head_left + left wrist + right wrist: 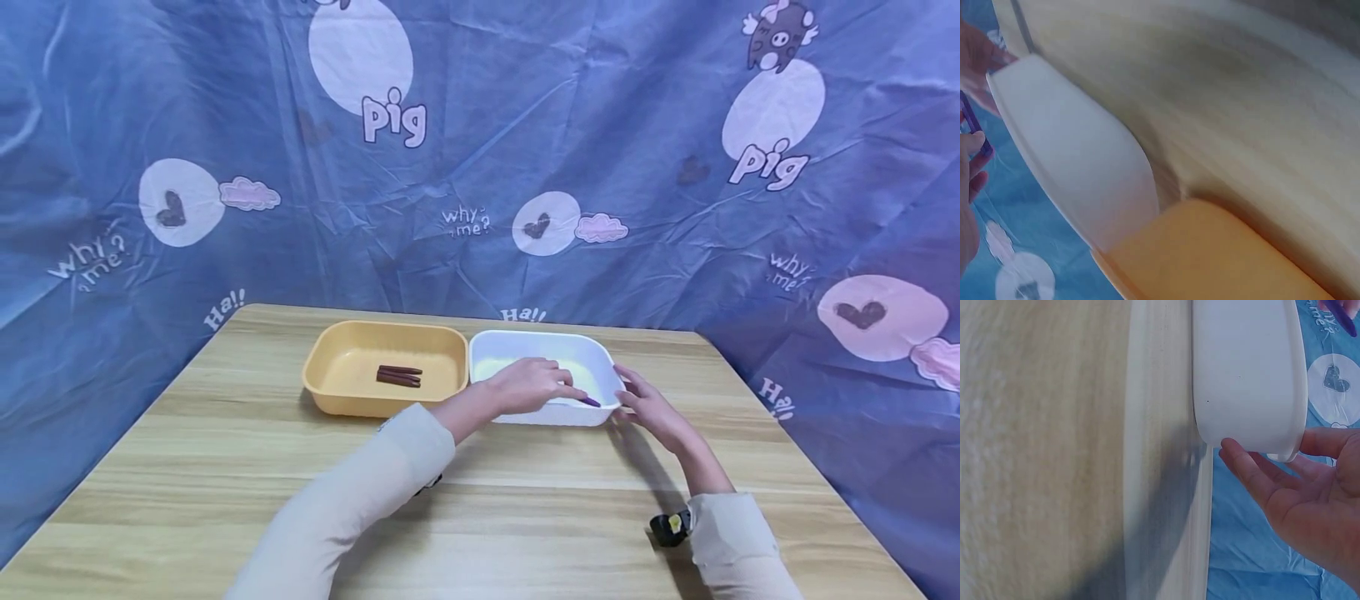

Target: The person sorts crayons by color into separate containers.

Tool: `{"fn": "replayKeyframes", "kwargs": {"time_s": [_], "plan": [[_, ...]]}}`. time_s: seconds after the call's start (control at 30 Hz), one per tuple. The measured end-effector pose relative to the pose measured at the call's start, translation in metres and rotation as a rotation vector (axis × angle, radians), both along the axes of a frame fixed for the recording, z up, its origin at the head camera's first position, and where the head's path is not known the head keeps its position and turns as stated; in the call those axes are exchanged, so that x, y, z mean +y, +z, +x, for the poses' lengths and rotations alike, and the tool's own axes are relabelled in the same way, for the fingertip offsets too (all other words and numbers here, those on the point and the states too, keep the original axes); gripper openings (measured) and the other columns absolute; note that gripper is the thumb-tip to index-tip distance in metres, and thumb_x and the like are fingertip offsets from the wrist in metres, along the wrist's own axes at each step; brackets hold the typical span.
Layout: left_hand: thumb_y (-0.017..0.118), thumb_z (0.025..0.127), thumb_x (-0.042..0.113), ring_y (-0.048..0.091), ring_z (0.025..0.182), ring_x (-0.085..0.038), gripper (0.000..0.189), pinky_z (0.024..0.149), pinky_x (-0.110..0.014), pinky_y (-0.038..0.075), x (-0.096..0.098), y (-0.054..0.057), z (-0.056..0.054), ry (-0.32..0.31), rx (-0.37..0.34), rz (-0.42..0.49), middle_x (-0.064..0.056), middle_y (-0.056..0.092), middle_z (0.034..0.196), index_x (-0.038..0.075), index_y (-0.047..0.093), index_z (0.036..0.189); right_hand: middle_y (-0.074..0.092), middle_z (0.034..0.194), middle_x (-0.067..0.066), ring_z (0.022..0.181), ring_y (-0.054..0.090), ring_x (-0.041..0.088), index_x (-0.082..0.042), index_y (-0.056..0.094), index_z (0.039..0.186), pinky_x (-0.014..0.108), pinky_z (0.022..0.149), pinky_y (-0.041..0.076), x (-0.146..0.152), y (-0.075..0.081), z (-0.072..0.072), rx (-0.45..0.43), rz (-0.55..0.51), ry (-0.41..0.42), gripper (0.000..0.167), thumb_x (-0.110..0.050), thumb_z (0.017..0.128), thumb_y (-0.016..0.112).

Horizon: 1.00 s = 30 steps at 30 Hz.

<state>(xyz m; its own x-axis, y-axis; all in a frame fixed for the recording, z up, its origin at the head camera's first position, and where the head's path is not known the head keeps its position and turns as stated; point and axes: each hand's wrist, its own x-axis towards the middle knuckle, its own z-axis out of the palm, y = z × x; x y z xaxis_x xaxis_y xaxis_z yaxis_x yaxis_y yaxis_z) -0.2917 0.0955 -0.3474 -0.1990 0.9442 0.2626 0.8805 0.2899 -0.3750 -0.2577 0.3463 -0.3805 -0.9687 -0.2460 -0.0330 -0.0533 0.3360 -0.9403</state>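
My left hand (528, 386) reaches over the white plastic bin (487, 343) and pinches a slim purple stick (591, 402), crayon-like in shape. In the left wrist view the purple stick (977, 128) sits between thumb and fingers. At the bin's right end, my right hand (651, 410) grips the wall. The right wrist view has that hand's thumb (1322, 441) near the rim and its fingers (1250, 472) against the outside of the white bin (1247, 375). Several brown sticks (399, 377) lie together in the yellow-orange bin (330, 392). My left forearm hides part of both bins' front.
The two bins stand side by side, touching or nearly so, toward the back of the wood-grain table (525, 517). Behind the table hangs a blue printed curtain (465, 167). A small black device (670, 528) is strapped at the right wrist.
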Motion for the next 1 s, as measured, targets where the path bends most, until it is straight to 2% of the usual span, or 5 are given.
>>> {"fn": "replayKeyframes", "kwargs": {"time_s": [0.23,0.43,0.53,0.7,1.0], "plan": [[0.052,0.088,0.001,0.057,0.09,-0.012,0.047,0.071,-0.021,0.047,-0.012,0.004,-0.025,0.151,-0.111,0.056,0.005,0.062,0.107,0.029,0.058,0.126,0.018,0.137,0.039,0.116,0.036,0.039,0.008,0.003,0.143,0.042,0.091,0.043,0.002,0.0,0.0,0.003,0.001,-0.01,0.056,-0.003,0.098,0.034],[0.049,0.086,-0.006,0.058,0.08,-0.012,0.054,0.053,-0.02,0.045,-0.018,0.003,-0.043,0.318,-0.249,0.093,0.004,0.063,0.104,0.029,0.059,0.125,0.016,0.138,0.039,0.117,0.035,0.04,0.007,0.003,0.143,0.044,0.091,0.042,0.001,-0.001,-0.001,-0.001,-0.007,-0.009,0.056,-0.002,0.097,0.034],[0.05,0.086,-0.006,0.056,0.075,-0.011,0.054,0.05,-0.019,0.043,-0.019,0.001,-0.05,0.417,-0.298,0.075,0.004,0.063,0.1,0.031,0.059,0.125,0.015,0.138,0.039,0.118,0.033,0.042,0.007,0.003,0.143,0.045,0.092,0.041,0.0,-0.001,-0.001,-0.008,-0.013,-0.01,0.056,-0.002,0.097,0.034],[0.051,0.088,-0.003,0.056,0.083,-0.011,0.05,0.061,-0.022,0.047,-0.015,-0.005,-0.059,0.528,-0.36,0.042,0.004,0.063,0.103,0.03,0.059,0.124,0.015,0.138,0.039,0.119,0.033,0.042,0.006,0.003,0.143,0.045,0.093,0.041,0.0,-0.002,-0.001,-0.014,-0.01,-0.013,0.056,-0.002,0.097,0.033],[0.056,0.086,-0.001,0.056,0.103,-0.013,0.046,0.082,-0.026,0.047,-0.005,-0.018,-0.069,0.586,-0.431,0.041,0.006,0.061,0.117,0.029,0.063,0.119,0.014,0.139,0.039,0.118,0.033,0.043,0.007,0.003,0.143,0.047,0.094,0.039,-0.001,0.0,-0.002,-0.016,-0.01,-0.018,0.055,-0.001,0.097,0.033]]}}
